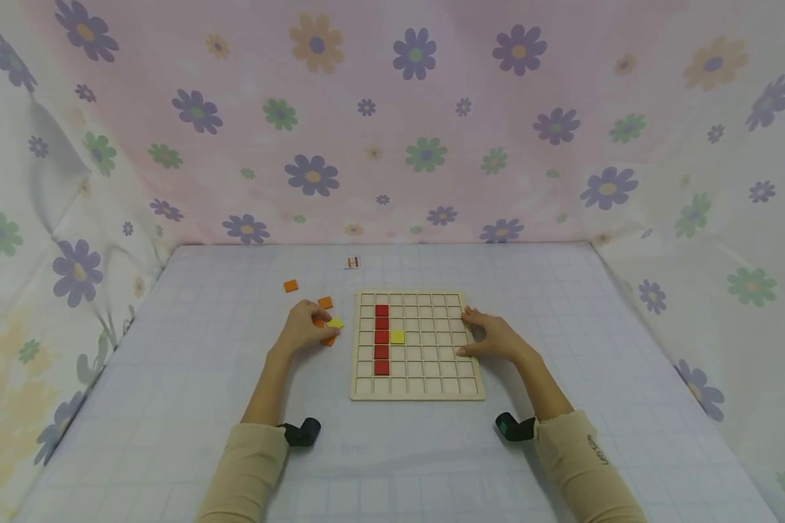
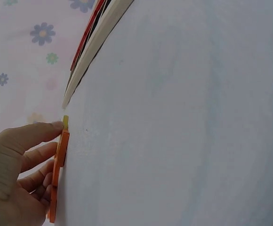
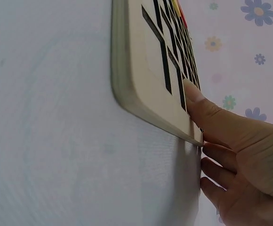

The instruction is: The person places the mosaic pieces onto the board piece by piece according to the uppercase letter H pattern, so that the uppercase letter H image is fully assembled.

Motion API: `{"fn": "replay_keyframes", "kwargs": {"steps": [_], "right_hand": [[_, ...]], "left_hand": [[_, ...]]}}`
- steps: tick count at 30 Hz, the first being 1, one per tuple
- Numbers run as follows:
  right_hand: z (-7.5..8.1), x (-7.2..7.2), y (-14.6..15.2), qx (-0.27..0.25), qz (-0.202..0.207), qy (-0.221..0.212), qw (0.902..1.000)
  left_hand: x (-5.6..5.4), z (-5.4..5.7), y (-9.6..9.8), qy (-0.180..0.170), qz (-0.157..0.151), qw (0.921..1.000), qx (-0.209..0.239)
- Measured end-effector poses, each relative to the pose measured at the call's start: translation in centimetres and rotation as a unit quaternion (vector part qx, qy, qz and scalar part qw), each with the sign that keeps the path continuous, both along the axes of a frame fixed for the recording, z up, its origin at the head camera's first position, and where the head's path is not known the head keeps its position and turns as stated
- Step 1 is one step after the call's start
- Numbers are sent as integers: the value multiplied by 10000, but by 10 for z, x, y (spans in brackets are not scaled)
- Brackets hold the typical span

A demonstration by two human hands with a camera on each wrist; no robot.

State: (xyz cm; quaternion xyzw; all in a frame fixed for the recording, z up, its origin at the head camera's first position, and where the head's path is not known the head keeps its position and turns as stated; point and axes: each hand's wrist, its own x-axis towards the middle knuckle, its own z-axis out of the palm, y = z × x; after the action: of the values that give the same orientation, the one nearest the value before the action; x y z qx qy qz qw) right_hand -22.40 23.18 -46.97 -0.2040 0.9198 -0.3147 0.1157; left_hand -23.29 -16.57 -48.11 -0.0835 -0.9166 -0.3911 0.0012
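Observation:
A light wooden grid board (image 1: 432, 392) lies flat in front of the person. Five red square tiles stand in one column, with a yellow tile (image 1: 397, 337) in the square right of the middle one. My left hand (image 1: 303, 327) is low over loose tiles left of the board, its thumb and forefinger pinching another yellow tile (image 1: 336, 322). Beneath its fingers, orange tiles (image 2: 55, 174) show in the left wrist view. My right hand (image 1: 497, 337) holds the board's right edge; its thumb (image 3: 193, 92) rests on top, while the other fingers curl at the side.
Two more orange tiles, one apart (image 1: 291, 286) and one nearer (image 1: 325, 302), lie beyond the left hand. A small printed card (image 1: 353, 262) is near the table's back edge. Flowered cloth (image 1: 425, 152) surrounds the pale table on three sides.

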Motion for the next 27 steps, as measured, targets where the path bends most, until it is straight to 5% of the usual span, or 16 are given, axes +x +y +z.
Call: {"fn": "replay_keyframes", "kwargs": {"steps": [8, 17, 27], "right_hand": [[-2, 1, 0, -57, -23, 18, 10000], [-3, 3, 2, -114, -20, 127, 9999], [-6, 2, 3, -172, -44, 160, 9997]], "left_hand": [[1, 1, 9, 6, 215, 9997, -124], [3, -5, 15, 430, 272, 9967, 630], [4, 2, 60, 570, -316, 9926, 1028]]}}
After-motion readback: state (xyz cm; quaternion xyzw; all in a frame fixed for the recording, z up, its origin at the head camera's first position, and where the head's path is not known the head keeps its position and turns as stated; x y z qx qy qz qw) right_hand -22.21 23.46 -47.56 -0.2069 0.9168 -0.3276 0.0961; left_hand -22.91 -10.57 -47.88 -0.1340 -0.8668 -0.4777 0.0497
